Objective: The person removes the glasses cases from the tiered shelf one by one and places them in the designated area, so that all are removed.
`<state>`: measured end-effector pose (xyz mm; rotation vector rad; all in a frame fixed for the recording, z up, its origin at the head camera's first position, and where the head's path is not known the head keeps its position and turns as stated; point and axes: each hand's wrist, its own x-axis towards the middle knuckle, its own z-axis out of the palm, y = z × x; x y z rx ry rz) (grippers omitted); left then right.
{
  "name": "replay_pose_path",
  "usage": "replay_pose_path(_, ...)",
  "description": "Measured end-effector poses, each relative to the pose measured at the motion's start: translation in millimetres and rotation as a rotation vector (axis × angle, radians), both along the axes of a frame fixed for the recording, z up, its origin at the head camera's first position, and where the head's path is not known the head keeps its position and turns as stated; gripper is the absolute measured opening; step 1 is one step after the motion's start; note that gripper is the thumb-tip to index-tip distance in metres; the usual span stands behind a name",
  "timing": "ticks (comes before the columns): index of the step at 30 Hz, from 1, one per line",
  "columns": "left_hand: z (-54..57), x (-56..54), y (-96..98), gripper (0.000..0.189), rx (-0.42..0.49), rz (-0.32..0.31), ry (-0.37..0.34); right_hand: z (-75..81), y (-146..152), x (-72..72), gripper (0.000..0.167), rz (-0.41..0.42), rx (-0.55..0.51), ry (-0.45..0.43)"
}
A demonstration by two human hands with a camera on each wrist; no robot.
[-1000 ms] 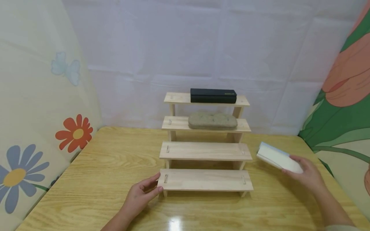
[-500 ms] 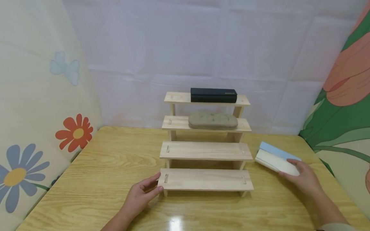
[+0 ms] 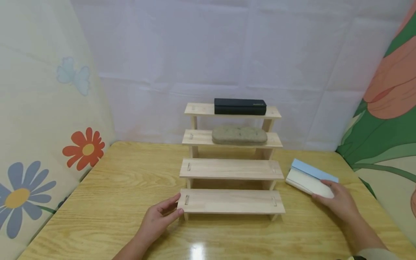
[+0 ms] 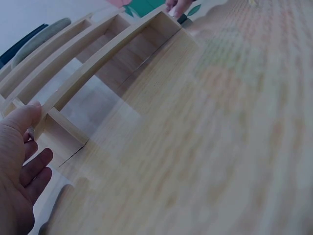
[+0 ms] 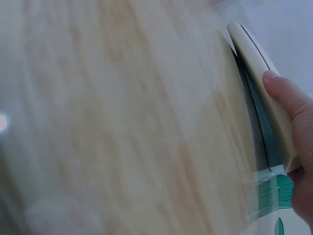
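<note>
A stepped wooden shelf stand (image 3: 231, 201) stands on the table. My left hand (image 3: 156, 221) holds the left end of its lowest step, thumb at the front corner. In the left wrist view that thumb (image 4: 22, 117) lies against the wood while other fingers curl below. Off to the stand's right, my right hand (image 3: 342, 202) grips a white glasses case (image 3: 307, 181) by its near end. Right behind the white case lies a light blue case (image 3: 313, 170), partly hidden by it. The right wrist view shows the white case (image 5: 261, 73) tilted, with a visible seam.
A black case (image 3: 239, 107) with small lettering lies on the top step. On the second step rests a grey-green padded case (image 3: 239, 135). Both lower steps are bare wood. A white cloth (image 3: 169, 54) hangs behind the table (image 3: 130, 187), with flower-printed cloths at either side.
My right hand has moved slightly left and toward me with the white case, so more of the blue case shows. The left hand and stand have stayed in place.
</note>
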<state>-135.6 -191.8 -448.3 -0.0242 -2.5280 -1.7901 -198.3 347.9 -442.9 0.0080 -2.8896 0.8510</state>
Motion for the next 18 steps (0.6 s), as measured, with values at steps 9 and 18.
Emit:
replay_pose_path(9,1.9,-0.3,-1.5,0.049,-0.01,-0.012,0.027,-3.7,-1,-1.8,0.075,0.004,0.007,0.014)
replay_pose_path(18,-0.1,-1.0,-0.9,0.049,-0.001,-0.005,0.019,-11.0,-2,-1.9,0.076,0.003,0.002,0.04)
